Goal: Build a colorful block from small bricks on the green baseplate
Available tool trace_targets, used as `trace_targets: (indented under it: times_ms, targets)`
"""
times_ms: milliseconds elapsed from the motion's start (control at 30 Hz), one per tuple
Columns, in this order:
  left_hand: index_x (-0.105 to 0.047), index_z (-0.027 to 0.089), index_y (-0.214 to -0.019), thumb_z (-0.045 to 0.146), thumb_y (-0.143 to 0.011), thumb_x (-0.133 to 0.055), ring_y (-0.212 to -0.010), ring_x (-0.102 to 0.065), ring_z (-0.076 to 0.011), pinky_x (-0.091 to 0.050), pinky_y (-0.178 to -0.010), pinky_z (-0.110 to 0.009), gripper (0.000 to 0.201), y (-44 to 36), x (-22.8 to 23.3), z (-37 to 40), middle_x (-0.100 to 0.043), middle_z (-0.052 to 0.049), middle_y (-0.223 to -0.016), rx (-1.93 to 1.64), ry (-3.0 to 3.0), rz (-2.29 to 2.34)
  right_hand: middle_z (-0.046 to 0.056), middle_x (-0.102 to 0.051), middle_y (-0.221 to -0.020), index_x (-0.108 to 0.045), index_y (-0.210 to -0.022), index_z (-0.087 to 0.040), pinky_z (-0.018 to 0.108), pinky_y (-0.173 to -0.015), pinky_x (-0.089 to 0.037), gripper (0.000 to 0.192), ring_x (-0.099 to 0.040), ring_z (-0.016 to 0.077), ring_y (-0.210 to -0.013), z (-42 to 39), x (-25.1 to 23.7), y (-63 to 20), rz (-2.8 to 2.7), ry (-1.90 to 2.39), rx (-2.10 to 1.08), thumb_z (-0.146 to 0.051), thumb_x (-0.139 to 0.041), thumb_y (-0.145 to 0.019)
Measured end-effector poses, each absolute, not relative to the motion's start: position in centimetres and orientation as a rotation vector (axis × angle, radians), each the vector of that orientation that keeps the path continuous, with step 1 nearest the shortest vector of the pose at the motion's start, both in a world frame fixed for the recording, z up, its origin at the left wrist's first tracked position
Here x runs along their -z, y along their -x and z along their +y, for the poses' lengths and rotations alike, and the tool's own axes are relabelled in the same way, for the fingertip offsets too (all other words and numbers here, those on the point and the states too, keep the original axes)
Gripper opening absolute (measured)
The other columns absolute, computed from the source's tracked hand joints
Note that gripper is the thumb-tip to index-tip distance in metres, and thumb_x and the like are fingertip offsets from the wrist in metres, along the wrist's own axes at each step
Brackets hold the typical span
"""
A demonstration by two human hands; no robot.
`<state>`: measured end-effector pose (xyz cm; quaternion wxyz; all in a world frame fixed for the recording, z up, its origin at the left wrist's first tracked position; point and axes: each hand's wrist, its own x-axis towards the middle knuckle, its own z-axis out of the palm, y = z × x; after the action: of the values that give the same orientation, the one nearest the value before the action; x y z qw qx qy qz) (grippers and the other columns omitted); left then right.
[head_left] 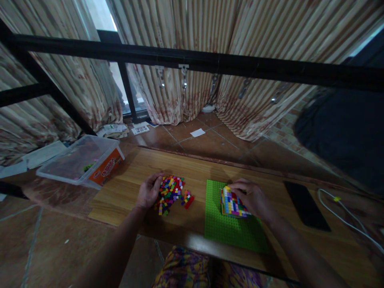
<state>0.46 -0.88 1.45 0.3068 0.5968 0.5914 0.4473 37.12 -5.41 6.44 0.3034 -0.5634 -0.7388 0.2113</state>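
Note:
My left hand [149,190] rests on the wooden table at the left edge of a pile of small colourful toy bricks [170,191]. Its fingers are curled in, and whatever they may hold is hidden. A green studded baseplate [220,231] lies to the right of the pile. On it stands a block-shaped build of many-coloured toy bricks [232,205]. My right hand [248,195] reaches over the build's far right side, closed, with fingertips on its top edge. A short red row of bricks [189,202] lies at the pile's right side.
A clear plastic tub [81,158] with an orange label stands left of the table [126,192]. A dark flat phone-like slab [306,206] and a white cable [345,216] lie at the right. Beyond are a black metal rail [192,56], striped curtains and papers on the tiled floor.

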Motion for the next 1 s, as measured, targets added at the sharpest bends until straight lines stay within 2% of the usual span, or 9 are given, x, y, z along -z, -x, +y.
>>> trace_targets:
  times_ms: [367,500,767,1000]
  targets:
    - [-0.069,0.017,-0.102,0.042,-0.087,-0.05,-0.101,-0.065,-0.0227,-0.049,-0.096,-0.034,0.035,-0.36,-1.26,-0.82,-0.073,-0.007,-0.104,-1.176,-1.603,1.546,0.004,-0.069,-0.088,-0.075,-0.083,-0.024,0.03,-0.07,-0.052,0.024,-0.066,0.0181,-0.076,-5.18,-6.15,-37.47,-1.909,1.53,-0.659,-0.037,-0.055,-0.089]
    - [-0.069,0.018,-0.102,0.042,-0.087,-0.049,-0.102,-0.065,-0.0224,-0.048,-0.097,-0.033,0.035,-0.41,-1.32,-0.88,-0.073,-0.007,-0.104,-1.189,-1.615,1.536,0.005,-0.07,-0.091,-0.075,-0.085,-0.025,0.031,-0.072,-0.052,0.026,-0.066,0.0195,-0.081,-4.93,-6.2,-37.67,-1.949,1.502,-0.649,-0.04,-0.055,-0.089]
    - [-0.069,0.017,-0.102,0.041,-0.087,-0.048,-0.103,-0.065,-0.0227,-0.048,-0.097,-0.034,0.035,-0.45,-1.35,-0.87,-0.072,-0.008,-0.105,-1.17,-1.61,1.543,0.004,-0.069,-0.094,-0.075,-0.085,-0.026,0.031,-0.076,-0.052,0.025,-0.065,0.0191,-0.084,-5.25,-6.02,-37.72,-1.976,1.514,-0.597,-0.037,-0.054,-0.091]
    - [-0.07,0.018,-0.102,0.043,-0.088,-0.049,-0.104,-0.065,-0.0229,-0.048,-0.097,-0.034,0.036,-0.25,-0.99,-0.7,-0.072,-0.008,-0.105,-1.161,-1.63,1.55,0.005,-0.068,-0.093,-0.075,-0.084,-0.025,0.03,-0.072,-0.051,0.025,-0.065,0.0181,-0.081,-5.52,-6.19,-37.42,-1.916,1.539,-0.657,-0.037,-0.054,-0.09]
